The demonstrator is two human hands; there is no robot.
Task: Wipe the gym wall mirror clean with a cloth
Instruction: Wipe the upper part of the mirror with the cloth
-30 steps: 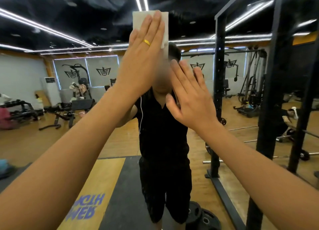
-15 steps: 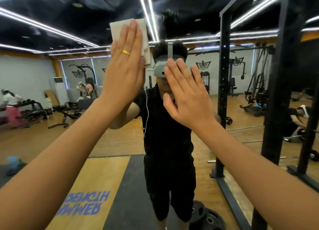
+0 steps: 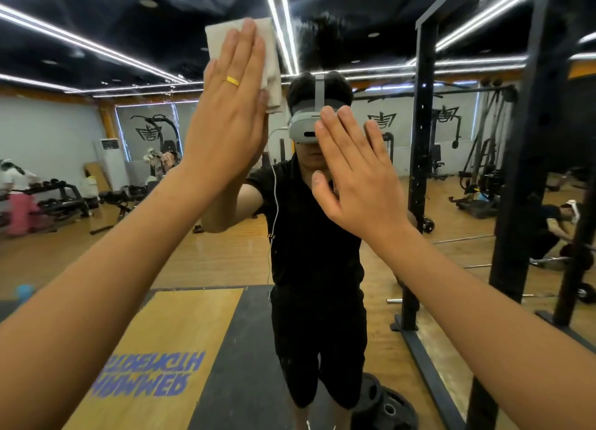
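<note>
The wall mirror fills the view straight ahead and shows my own reflection in black clothes. My left hand, a gold ring on one finger, lies flat with its fingers together and presses a folded off-white cloth against the glass, up and left of my reflected head. Most of the cloth is hidden under my fingers; its top left corner and right edge stick out. My right hand rests flat on the glass at face height, fingers slightly spread, holding nothing.
A black steel rack post rises close on the right, with a second upright beside it. Black weight plates lie on the floor near the mirror's base. The glass reflects benches, machines and other people.
My left hand has slid the cloth leftward and slightly down across the glass. My right hand has stayed flat in about the same spot.
</note>
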